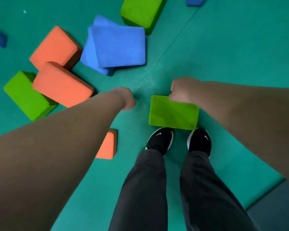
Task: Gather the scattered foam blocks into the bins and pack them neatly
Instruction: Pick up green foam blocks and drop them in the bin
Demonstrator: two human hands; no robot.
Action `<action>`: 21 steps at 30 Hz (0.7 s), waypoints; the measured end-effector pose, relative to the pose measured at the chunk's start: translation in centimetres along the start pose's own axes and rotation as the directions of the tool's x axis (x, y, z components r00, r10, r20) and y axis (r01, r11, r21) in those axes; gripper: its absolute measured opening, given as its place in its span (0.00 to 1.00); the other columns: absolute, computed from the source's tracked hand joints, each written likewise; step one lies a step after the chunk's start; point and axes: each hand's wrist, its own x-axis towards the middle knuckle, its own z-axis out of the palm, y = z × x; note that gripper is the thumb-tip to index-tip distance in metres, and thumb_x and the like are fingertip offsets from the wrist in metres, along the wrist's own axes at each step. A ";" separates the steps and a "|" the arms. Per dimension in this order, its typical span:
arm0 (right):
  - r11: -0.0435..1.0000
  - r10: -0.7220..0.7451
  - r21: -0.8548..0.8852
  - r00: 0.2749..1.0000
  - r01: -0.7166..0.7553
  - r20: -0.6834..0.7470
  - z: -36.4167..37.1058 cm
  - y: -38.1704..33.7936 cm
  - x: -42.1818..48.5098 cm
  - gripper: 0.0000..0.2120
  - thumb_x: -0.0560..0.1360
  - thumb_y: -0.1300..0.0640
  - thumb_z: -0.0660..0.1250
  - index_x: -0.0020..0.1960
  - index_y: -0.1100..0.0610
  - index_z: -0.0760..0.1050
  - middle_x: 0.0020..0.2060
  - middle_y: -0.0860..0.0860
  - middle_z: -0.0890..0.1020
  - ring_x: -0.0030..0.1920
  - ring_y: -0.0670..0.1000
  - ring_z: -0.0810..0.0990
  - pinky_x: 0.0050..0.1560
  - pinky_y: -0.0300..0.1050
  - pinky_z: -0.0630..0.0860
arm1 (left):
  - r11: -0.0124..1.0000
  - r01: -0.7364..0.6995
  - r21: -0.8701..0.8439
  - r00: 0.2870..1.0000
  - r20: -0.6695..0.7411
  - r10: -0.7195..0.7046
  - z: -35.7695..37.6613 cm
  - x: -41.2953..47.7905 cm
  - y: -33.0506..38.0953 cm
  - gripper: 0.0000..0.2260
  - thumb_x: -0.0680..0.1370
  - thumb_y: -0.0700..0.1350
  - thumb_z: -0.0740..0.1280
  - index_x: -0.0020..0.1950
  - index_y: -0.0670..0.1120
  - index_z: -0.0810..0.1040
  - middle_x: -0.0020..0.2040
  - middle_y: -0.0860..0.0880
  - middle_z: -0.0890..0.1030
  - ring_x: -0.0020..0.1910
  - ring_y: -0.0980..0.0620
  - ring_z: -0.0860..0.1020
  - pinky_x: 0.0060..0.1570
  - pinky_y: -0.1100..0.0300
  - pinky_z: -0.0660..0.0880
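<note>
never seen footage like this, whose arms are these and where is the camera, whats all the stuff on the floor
No machine here: one camera sits on a person's head and looks down, so both arms are that person's own. The right hand grips a green foam block by one edge, in front of the black shoes. The left hand holds nothing that shows; its fingers are hidden. On the teal floor mat lie orange blocks, blue blocks and other green blocks. No bin is in view.
</note>
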 end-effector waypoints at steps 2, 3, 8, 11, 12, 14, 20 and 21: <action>0.997 -0.033 -0.076 0.999 0.034 0.007 1.4 -0.5 2.5 0.09 0.78 0.55 0.66 0.53 0.60 0.77 0.49 0.59 0.81 0.53 0.61 0.80 0.44 0.44 0.72 | 0.999 0.002 -0.044 1.000 0.006 -0.002 2.4 1.9 -0.4 0.15 0.82 0.46 0.59 0.61 0.39 0.80 0.60 0.38 0.81 0.57 0.39 0.79 0.54 0.51 0.77; 0.993 -0.038 -0.109 0.999 0.038 0.003 2.4 -0.6 3.8 0.15 0.78 0.54 0.66 0.61 0.61 0.78 0.56 0.60 0.82 0.57 0.62 0.81 0.48 0.46 0.74 | 0.998 -0.003 -0.061 1.000 0.021 0.004 4.0 3.0 -0.3 0.16 0.82 0.47 0.59 0.60 0.39 0.81 0.61 0.38 0.81 0.59 0.39 0.80 0.55 0.51 0.77; 0.975 -0.038 -0.218 0.998 0.048 0.050 6.6 0.0 8.5 0.25 0.79 0.49 0.67 0.70 0.63 0.74 0.65 0.61 0.79 0.63 0.62 0.79 0.58 0.50 0.76 | 0.957 0.007 -0.290 0.995 0.100 0.023 11.0 6.7 2.6 0.15 0.83 0.45 0.57 0.59 0.39 0.79 0.62 0.37 0.79 0.56 0.38 0.79 0.47 0.52 0.73; 0.969 -0.030 -0.244 0.997 0.046 0.070 8.8 1.2 10.0 0.30 0.74 0.47 0.73 0.71 0.60 0.72 0.63 0.60 0.78 0.61 0.62 0.79 0.58 0.52 0.78 | 0.907 0.010 -0.422 0.996 0.082 0.027 14.0 7.8 5.0 0.16 0.83 0.48 0.60 0.66 0.41 0.78 0.64 0.41 0.79 0.62 0.39 0.79 0.55 0.52 0.74; 0.978 -0.019 -0.206 0.997 0.033 0.068 9.3 1.6 10.4 0.35 0.71 0.47 0.76 0.72 0.59 0.69 0.63 0.60 0.77 0.60 0.63 0.78 0.56 0.53 0.78 | 0.886 0.009 -0.463 0.998 0.059 0.020 14.9 8.0 5.7 0.16 0.83 0.49 0.61 0.66 0.42 0.78 0.63 0.42 0.80 0.62 0.40 0.79 0.56 0.52 0.75; 0.994 -0.002 -0.108 0.997 0.010 0.082 10.1 2.1 10.8 0.41 0.67 0.48 0.80 0.72 0.56 0.63 0.58 0.59 0.76 0.54 0.61 0.78 0.50 0.52 0.77 | 0.853 0.003 -0.522 1.000 0.026 0.012 16.1 8.3 6.8 0.14 0.83 0.46 0.62 0.66 0.42 0.76 0.64 0.40 0.80 0.62 0.39 0.79 0.53 0.54 0.72; 0.993 0.049 -0.112 0.992 -0.036 0.114 9.0 2.4 9.7 0.53 0.59 0.45 0.85 0.73 0.58 0.59 0.61 0.58 0.75 0.57 0.63 0.78 0.59 0.59 0.78 | 0.771 -0.019 -0.637 0.999 -0.040 -0.008 15.3 6.7 6.4 0.12 0.82 0.46 0.62 0.63 0.42 0.75 0.63 0.39 0.79 0.61 0.39 0.77 0.48 0.56 0.67; 0.988 0.038 -0.151 0.994 -0.022 0.098 8.5 2.4 9.2 0.54 0.58 0.42 0.85 0.74 0.57 0.60 0.63 0.58 0.74 0.60 0.64 0.77 0.60 0.59 0.77 | 0.767 -0.025 -0.641 0.999 -0.043 -0.004 14.5 6.2 6.1 0.13 0.82 0.47 0.63 0.62 0.42 0.75 0.62 0.39 0.79 0.60 0.39 0.78 0.48 0.56 0.68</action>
